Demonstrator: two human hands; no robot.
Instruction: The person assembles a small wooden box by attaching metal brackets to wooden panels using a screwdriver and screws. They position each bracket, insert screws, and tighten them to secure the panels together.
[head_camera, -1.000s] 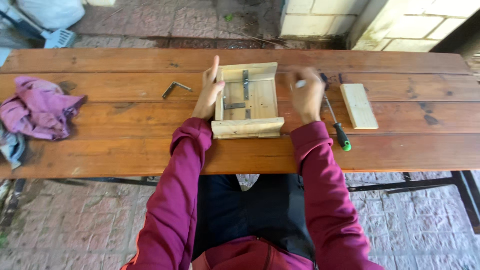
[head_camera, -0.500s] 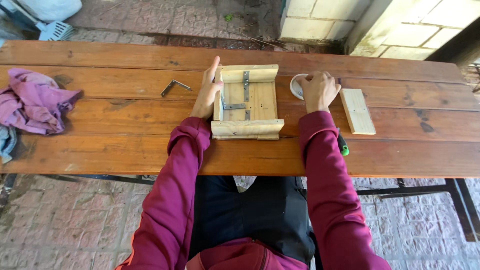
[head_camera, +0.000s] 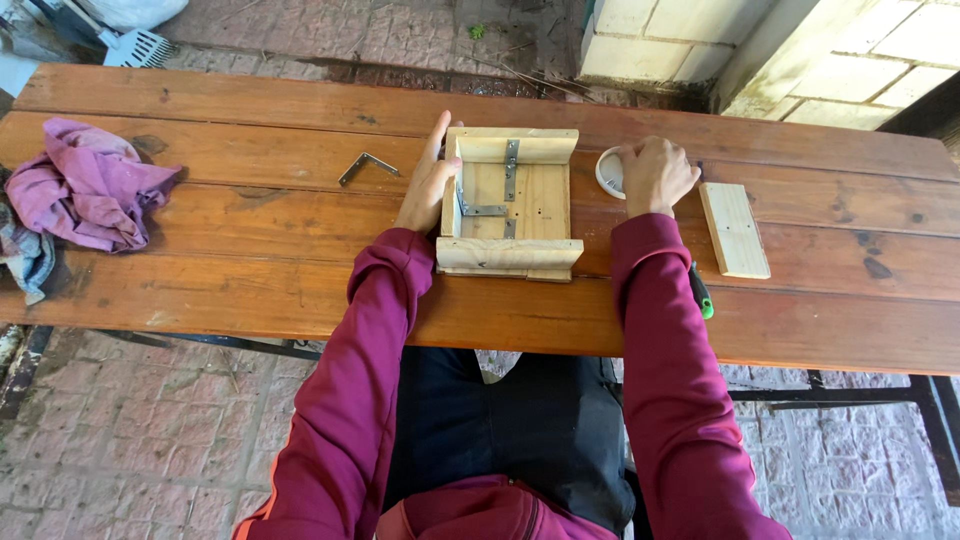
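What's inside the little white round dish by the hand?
The right hand rests over the white dish, covering most of it. Only its left rim shows on the wooden table. What lies inside cannot be seen.

Soft even daylight, sharp pic, faint shadows, no glare.

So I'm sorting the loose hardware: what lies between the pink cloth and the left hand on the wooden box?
In the head view, one loose metal angle bracket lies on the table between the pink cloth and the left hand; otherwise bare planks.

screwdriver (head_camera: 701, 292): mostly under right sleeve | white dish (head_camera: 609, 172): contents hidden by right hand (head_camera: 655, 174)
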